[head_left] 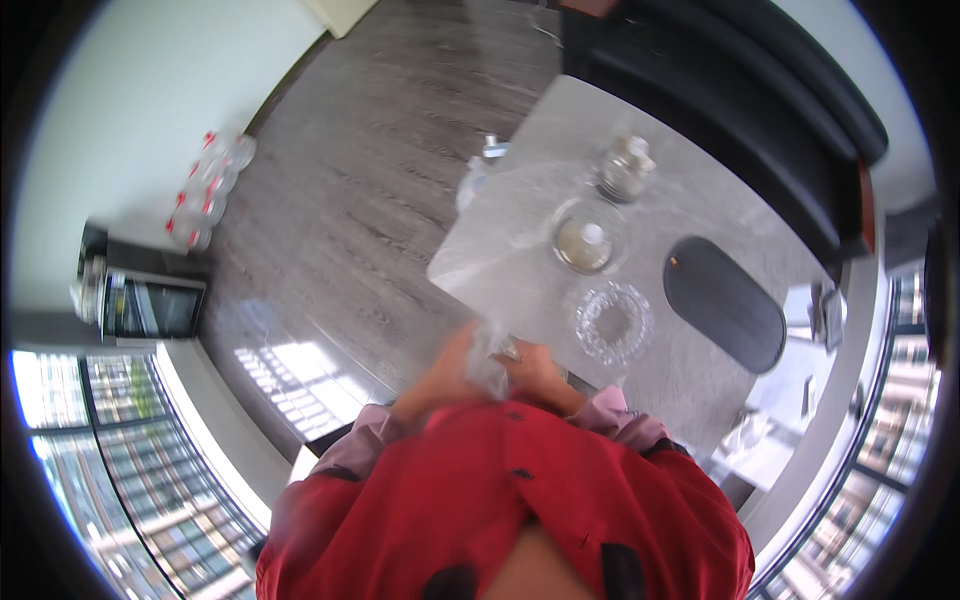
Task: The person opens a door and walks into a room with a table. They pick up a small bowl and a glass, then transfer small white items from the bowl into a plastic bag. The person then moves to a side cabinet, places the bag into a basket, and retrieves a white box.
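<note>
Close to my body, at the near corner of the stone-topped table (pixel 495 255), both hands meet around a blurred, clear plastic item (pixel 489 360), perhaps a bag. My left hand (pixel 450 367) closes on its left side. At the right, my right hand (pixel 536 369) grips a small pale object at the same item; what it is cannot be told. On the tabletop just right of my hands lies a ring-shaped cut-glass dish (pixel 613 322). Beyond it stand a round glass vessel with a light knob (pixel 585 241) and a glass jar or pot (pixel 624 171).
A dark oval tray (pixel 724 304) lies on the table's right part. A black sofa (pixel 712 97) runs along the far side. Large clear bottles with red caps (pixel 206 191) stand by the left wall, near a small black glass-fronted cabinet (pixel 154 304). A white side surface (pixel 787 390) holds several items.
</note>
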Tool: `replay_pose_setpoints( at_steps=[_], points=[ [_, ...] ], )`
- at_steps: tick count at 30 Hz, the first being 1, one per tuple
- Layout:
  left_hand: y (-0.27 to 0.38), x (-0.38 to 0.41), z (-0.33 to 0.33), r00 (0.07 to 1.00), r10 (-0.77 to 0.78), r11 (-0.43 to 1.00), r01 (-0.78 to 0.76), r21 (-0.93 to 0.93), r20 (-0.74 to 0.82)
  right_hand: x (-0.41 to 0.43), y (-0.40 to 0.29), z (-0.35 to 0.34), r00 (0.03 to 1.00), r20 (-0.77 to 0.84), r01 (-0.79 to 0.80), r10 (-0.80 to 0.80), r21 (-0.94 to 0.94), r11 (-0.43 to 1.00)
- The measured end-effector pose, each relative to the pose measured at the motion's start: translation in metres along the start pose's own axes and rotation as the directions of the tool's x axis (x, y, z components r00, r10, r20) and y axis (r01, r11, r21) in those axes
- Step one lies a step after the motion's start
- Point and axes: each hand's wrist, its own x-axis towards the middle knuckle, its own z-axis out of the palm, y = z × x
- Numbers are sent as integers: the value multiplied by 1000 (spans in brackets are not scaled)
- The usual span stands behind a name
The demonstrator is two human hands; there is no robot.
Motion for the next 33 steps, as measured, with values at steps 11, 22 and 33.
replay_pose_setpoints(
  at_steps=[11, 22, 33],
  points=[
    [-111, -57, -125, 967, -164, 846, 35, -532, -197, 120, -105, 118, 778, 413, 432, -473, 196, 880],
    [-163, -39, -310, 794, -537, 651, 176, -738, -284, 267, -182, 200, 823, 462, 138, -332, 404, 904],
    [-213, 134, -451, 715, -514, 852, 362, -378, -473, 504, -279, 176, 720, 483, 453, -498, 217, 865]
  ],
)
